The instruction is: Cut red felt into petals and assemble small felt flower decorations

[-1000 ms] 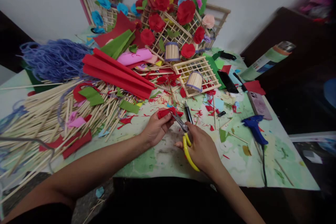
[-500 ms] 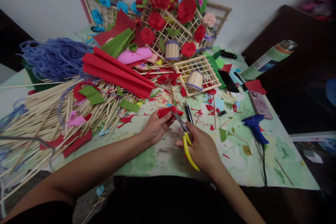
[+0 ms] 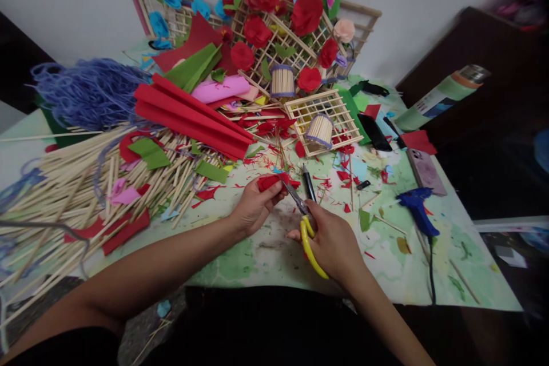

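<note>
Red paper [image 3: 270, 182] pinched in left hand [image 3: 253, 211] fingers | right hand [image 3: 332, 243] grips scissors [image 3: 305, 223], blades at paper

Before you, a green-patterned tabletop [image 3: 266, 263] lies crowded with craft supplies. At far centre, wooden lattice frames [image 3: 295, 48] carry paper flowers [image 3: 305, 11] in red, blue, yellow and pink. To your left, a heap of bamboo sticks [image 3: 64, 183] spreads out, with a tangle of purple yarn [image 3: 88, 94] beyond it. Folded red paper [image 3: 189, 117] rests beside a pink roll [image 3: 221, 90]. A small lattice tray [image 3: 323, 120] holds a bundle of short sticks [image 3: 318, 130]. To your right, a blue glue gun [image 3: 416, 209] lies near a phone [image 3: 424, 171] and a green can [image 3: 441, 100] on its side.
</note>
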`<action>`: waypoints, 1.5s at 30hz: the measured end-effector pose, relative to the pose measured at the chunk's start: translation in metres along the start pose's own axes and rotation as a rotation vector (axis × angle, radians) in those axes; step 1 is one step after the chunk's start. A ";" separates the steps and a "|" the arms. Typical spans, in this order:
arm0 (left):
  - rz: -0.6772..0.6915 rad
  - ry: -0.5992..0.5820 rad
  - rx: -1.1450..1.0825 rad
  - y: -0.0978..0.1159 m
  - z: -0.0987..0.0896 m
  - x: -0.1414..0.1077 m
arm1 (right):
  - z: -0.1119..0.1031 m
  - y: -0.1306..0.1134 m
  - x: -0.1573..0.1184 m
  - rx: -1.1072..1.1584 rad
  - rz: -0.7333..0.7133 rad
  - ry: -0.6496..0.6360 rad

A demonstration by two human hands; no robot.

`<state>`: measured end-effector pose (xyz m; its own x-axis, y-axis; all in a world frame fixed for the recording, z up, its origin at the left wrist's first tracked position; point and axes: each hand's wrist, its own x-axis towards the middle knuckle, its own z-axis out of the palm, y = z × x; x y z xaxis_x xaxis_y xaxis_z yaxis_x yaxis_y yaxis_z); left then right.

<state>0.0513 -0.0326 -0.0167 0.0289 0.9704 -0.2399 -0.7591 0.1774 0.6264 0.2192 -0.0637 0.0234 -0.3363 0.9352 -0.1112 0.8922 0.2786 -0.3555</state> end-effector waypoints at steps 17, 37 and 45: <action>0.025 -0.056 0.078 -0.001 -0.001 -0.002 | 0.003 0.000 -0.001 0.046 -0.009 0.011; -0.003 -0.058 0.219 0.012 0.002 -0.001 | -0.005 0.001 -0.006 0.734 0.141 -0.277; -0.022 -0.062 0.214 0.016 0.001 0.001 | -0.006 0.001 -0.005 0.804 0.189 -0.307</action>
<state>0.0400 -0.0291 -0.0063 0.0893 0.9729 -0.2133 -0.6024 0.2233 0.7663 0.2240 -0.0670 0.0289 -0.3736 0.8177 -0.4380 0.4975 -0.2219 -0.8386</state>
